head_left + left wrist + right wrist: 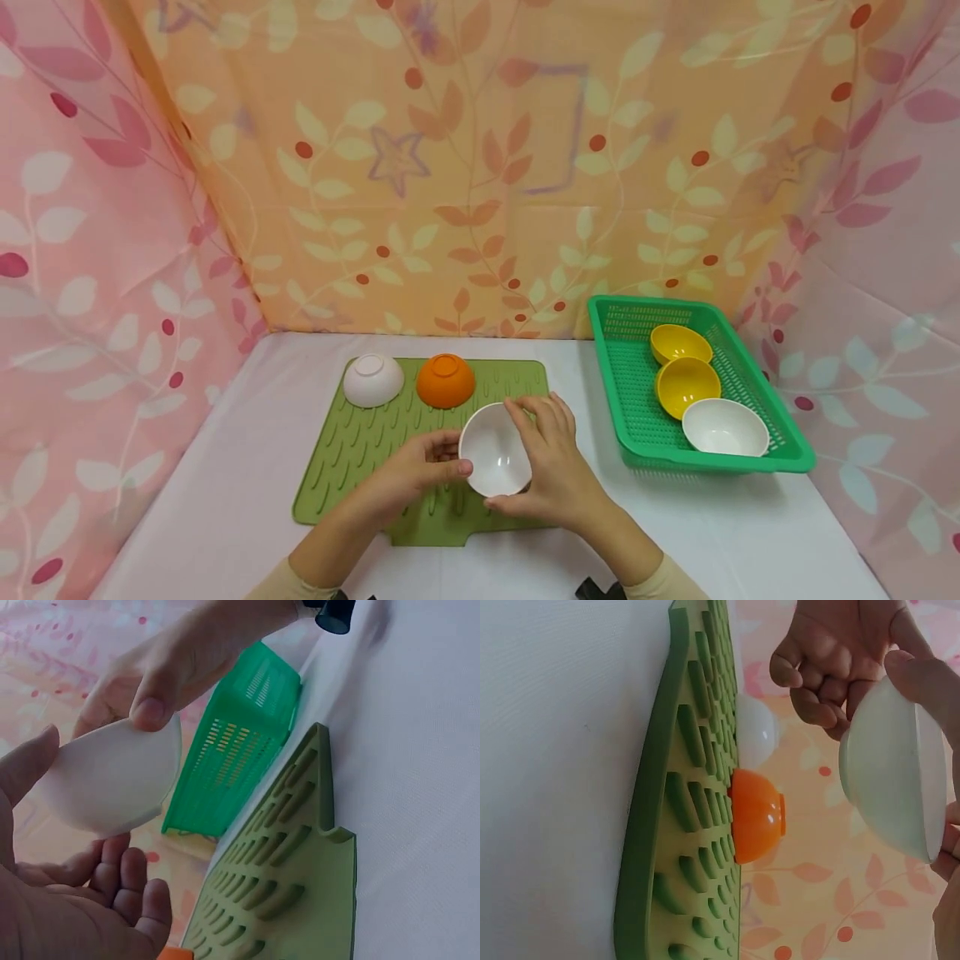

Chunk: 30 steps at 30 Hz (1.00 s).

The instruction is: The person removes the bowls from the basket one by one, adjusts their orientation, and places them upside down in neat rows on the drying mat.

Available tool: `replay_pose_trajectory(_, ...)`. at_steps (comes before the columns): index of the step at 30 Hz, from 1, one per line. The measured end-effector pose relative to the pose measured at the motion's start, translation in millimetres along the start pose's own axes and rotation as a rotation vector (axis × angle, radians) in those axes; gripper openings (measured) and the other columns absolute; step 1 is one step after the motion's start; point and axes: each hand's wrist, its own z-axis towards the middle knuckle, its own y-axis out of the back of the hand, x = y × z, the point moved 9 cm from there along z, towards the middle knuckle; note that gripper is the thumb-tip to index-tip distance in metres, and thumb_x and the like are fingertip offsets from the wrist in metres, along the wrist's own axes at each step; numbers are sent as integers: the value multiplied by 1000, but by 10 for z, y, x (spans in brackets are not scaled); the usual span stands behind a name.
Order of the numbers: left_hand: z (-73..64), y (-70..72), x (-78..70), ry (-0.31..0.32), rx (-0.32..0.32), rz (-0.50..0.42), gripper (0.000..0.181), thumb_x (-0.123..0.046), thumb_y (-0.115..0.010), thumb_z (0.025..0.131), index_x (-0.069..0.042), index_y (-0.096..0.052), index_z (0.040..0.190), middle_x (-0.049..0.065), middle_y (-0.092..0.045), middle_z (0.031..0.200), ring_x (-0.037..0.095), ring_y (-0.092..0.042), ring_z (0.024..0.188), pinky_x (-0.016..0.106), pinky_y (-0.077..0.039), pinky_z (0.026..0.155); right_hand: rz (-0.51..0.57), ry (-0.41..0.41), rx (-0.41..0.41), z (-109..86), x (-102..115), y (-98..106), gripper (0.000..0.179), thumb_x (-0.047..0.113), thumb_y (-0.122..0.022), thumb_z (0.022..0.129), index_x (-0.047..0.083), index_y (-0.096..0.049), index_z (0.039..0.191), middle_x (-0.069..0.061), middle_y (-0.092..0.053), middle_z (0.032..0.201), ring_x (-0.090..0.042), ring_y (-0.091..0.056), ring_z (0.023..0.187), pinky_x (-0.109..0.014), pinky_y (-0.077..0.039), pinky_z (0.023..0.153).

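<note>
A white bowl (491,454) is held in the air over the green drying mat (352,467), its hollow side facing the head camera. My right hand (555,454) grips it by the rim, thumb low and fingers across the upper right side. From the left, my left hand (408,471) holds the same bowl, thumb at the rim. In the left wrist view, the other fingers of the left hand (82,900) curl beneath the bowl (112,780). Upside down at the mat's back edge stand another white bowl (372,382) and an orange bowl (446,382).
To the right stands a green plastic basket (622,408) with two yellow bowls (686,387) and a white bowl (725,429) inside. The white-covered table (225,500) is enclosed by floral cloth (465,167) at the back and sides.
</note>
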Motion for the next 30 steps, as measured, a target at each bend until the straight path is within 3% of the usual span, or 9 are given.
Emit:
replay_pose_trajectory(4, -3, 57, -33, -25, -65, -12, 65, -25, -83, 88, -2, -55, 142, 12, -62, 126, 26, -56, 112, 36, -50, 90, 34, -29, 13, 2, 4, 22, 128, 68, -91, 58, 7, -38, 157, -13, -42, 148, -31, -36, 139, -58, -13, 121)
replay_pose_trajectory(6, -16, 98, -75, -56, -115, 31, 66, -23, -87, 83, -6, -57, 139, 11, -62, 126, 30, -54, 113, 37, -48, 91, 99, -84, 25, 4, -26, 50, 124, 66, -90, 62, 10, -35, 159, -12, -40, 151, -31, -33, 142, -59, -14, 120)
replay_pose_trajectory(13, -110, 187, -311, -211, -288, 333, 71, -27, -98, 68, -25, -60, 128, -5, -58, 126, 27, -52, 123, 51, -40, 105, 364, -440, 93, -48, -246, 56, 106, 55, -87, 75, 23, -33, 160, -6, -37, 159, -35, -28, 147, -71, -31, 110)
replay_pose_trajectory(19, -221, 120, -478, -361, -353, 557, 78, -16, -100, 63, -30, -59, 127, -13, -53, 127, 18, -47, 125, 55, -43, 106, 544, -659, 212, -162, -323, -96, 103, 49, -86, 80, 21, -28, 161, -2, -36, 162, -34, -27, 151, -74, -26, 112)
replay_pose_trajectory(24, -280, 43, -597, -486, -379, 709, 81, -15, -101, 60, -30, -59, 127, -14, -50, 124, 13, -41, 123, 54, -42, 103, 546, -720, 274, -192, -320, -161, 106, 50, -87, 78, 22, -29, 162, -10, -33, 164, -40, -31, 149, -78, -31, 106)
replay_pose_trajectory(30, -318, -25, -670, -557, -377, 786, 81, -12, -101, 60, -27, -59, 127, -10, -48, 121, 14, -39, 121, 54, -35, 103, 563, -740, 252, -196, -335, -177, 102, 51, -88, 76, 23, -36, 158, -9, -39, 160, -38, -37, 146, -76, -32, 107)
